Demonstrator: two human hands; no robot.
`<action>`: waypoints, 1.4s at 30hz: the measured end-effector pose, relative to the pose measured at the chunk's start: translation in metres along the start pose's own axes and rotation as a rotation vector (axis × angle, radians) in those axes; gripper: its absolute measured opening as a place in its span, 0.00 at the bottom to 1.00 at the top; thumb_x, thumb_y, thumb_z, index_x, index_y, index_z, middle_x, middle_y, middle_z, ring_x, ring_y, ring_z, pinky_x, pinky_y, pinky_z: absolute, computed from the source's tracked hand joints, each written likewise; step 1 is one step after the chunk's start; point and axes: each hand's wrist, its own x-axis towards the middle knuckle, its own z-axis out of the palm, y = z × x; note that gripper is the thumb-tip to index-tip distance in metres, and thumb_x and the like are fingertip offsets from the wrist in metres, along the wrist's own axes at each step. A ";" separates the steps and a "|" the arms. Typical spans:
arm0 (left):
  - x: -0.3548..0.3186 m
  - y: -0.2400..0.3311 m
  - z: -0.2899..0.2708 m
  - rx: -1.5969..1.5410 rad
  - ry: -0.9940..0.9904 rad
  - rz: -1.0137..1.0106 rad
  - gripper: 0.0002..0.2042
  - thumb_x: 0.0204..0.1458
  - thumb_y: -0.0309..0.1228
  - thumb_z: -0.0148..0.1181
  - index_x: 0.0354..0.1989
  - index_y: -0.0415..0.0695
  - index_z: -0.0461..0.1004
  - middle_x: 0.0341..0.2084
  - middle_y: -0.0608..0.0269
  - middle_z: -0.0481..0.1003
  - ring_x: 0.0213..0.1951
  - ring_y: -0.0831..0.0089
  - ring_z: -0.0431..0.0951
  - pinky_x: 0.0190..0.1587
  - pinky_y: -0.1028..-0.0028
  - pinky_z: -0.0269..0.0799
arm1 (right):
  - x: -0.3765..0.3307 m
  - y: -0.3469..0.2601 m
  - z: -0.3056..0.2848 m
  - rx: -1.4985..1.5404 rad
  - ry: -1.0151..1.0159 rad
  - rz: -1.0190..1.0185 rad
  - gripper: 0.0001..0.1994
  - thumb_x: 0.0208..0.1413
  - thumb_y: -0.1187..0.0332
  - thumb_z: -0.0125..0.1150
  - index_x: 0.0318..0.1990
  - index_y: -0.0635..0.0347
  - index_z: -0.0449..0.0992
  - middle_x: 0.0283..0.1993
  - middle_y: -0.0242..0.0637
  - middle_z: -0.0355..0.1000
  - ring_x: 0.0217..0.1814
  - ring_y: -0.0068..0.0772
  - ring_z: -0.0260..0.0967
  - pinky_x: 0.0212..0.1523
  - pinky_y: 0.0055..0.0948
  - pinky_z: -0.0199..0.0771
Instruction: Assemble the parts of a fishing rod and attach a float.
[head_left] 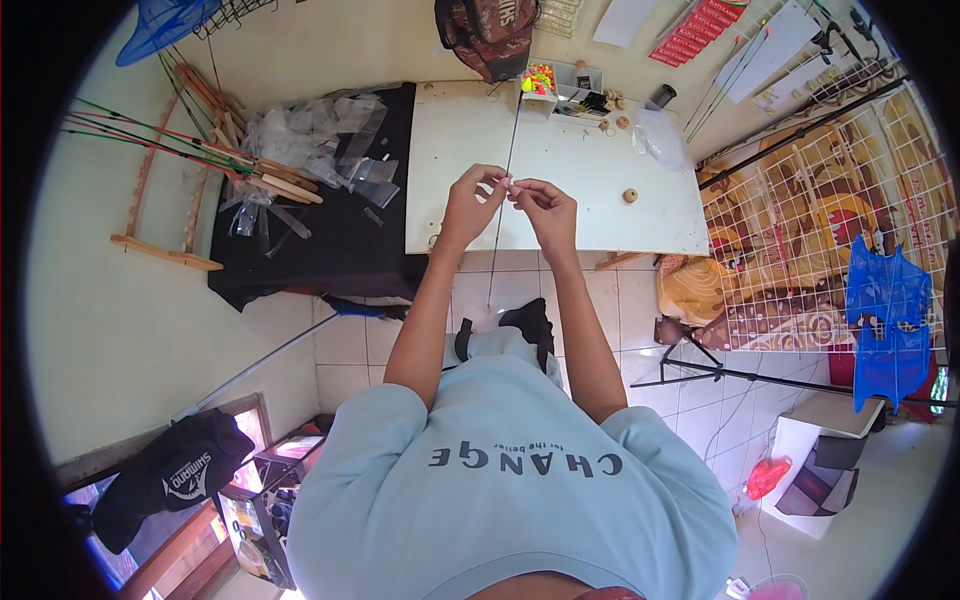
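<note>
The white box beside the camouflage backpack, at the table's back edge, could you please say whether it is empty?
Not empty: bright red, yellow and green pieces show inside the white box; how deep they go, I cannot tell.

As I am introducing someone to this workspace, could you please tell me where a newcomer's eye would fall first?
Probably on the left hand and right hand, close together at a thin dark rod over the white table. Next come the bright blue mesh hanging at far right and the crumpled clear plastic on the black cloth at left.
</note>
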 end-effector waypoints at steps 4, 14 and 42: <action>0.003 -0.003 0.000 0.043 -0.018 0.027 0.05 0.52 0.27 0.61 0.35 0.40 0.76 0.34 0.63 0.77 0.33 0.75 0.76 0.33 0.76 0.71 | 0.001 -0.001 -0.001 -0.118 0.076 -0.102 0.07 0.52 0.73 0.65 0.37 0.67 0.79 0.33 0.35 0.77 0.37 0.21 0.72 0.41 0.20 0.71; 0.001 -0.002 -0.003 0.024 -0.017 0.029 0.04 0.52 0.26 0.60 0.35 0.41 0.76 0.34 0.63 0.77 0.34 0.75 0.77 0.33 0.76 0.71 | 0.005 -0.002 0.004 0.084 0.061 0.019 0.09 0.52 0.72 0.65 0.38 0.67 0.78 0.33 0.34 0.76 0.35 0.21 0.71 0.39 0.20 0.71; -0.001 0.002 0.002 0.059 -0.042 0.019 0.05 0.53 0.28 0.61 0.34 0.40 0.76 0.33 0.64 0.77 0.35 0.77 0.76 0.34 0.77 0.69 | 0.009 0.004 0.002 -0.067 0.102 -0.047 0.08 0.56 0.69 0.62 0.38 0.65 0.75 0.33 0.30 0.73 0.33 0.18 0.66 0.36 0.20 0.68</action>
